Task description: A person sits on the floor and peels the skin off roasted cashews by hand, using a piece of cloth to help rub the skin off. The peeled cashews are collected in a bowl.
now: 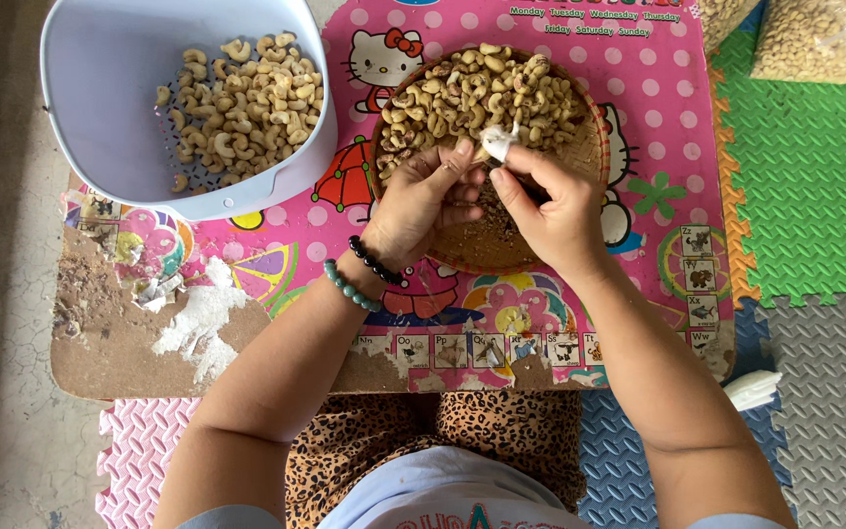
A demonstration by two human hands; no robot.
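My left hand (425,199) and my right hand (550,201) meet over the near half of a round woven tray (594,147) heaped with unpeeled cashew nuts (472,93). Both pinch a single cashew nut (482,154) between their fingertips. A white wrap covers the tip of my right forefinger (498,143). Brown husk bits lie in the tray under my hands. Two bead bracelets (364,274), one black and one green, circle my left wrist. To the left, a pale blue plastic basket (110,98) holds several peeled cashews (247,98).
Tray and basket rest on a low pink cartoon-printed table (638,78) whose left part is peeled to bare brown board (110,343). Clear bags of nuts (820,39) lie at the top right. Foam floor mats (815,176) in green, grey, blue and pink surround it.
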